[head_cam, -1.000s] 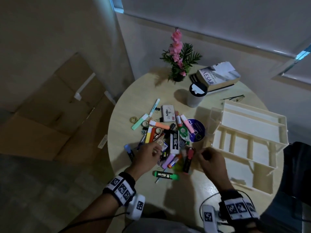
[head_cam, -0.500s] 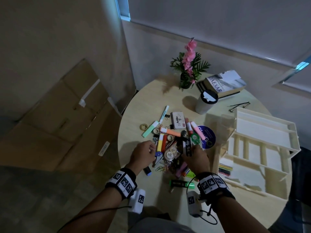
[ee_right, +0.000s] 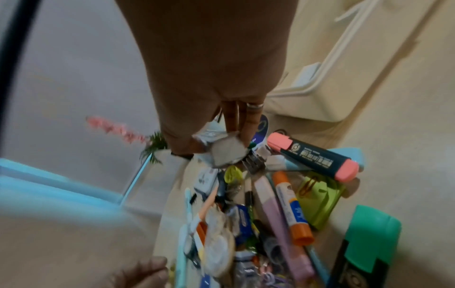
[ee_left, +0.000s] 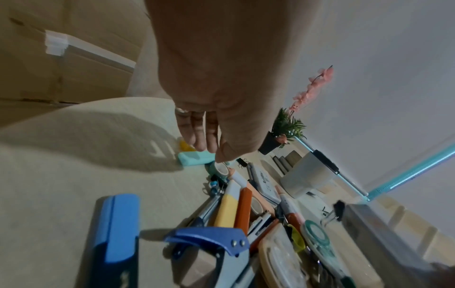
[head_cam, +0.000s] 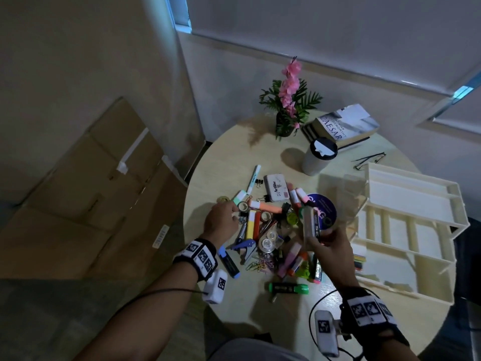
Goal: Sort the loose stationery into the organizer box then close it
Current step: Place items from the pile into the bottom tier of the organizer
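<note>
Loose stationery (head_cam: 270,230) lies heaped in the middle of the round table (head_cam: 216,162). At the right stands the cream organizer box (head_cam: 406,230), lid up, with a few coloured items in its near compartment. My right hand (head_cam: 320,235) grips a small long box (head_cam: 311,225) by its near end and holds it above the heap; the wrist view shows the box end (ee_right: 226,152) between thumb and fingers. My left hand (head_cam: 235,212) reaches down at the heap's left edge, its fingertips (ee_left: 206,144) at a small teal tape roll (ee_left: 220,169) beside a mint highlighter (ee_left: 195,157).
At the back stand a lidded cup (head_cam: 318,157), a book (head_cam: 343,125), a potted pink flower (head_cam: 289,100) and glasses (head_cam: 369,158). A green highlighter (head_cam: 289,287) and a blue one (head_cam: 229,263) lie near the front. Flat cardboard boxes (head_cam: 104,178) lean on the floor, left.
My right hand went into the heap and came up holding the small long box. My left hand shifted to the heap's upper left, at the tape roll.
</note>
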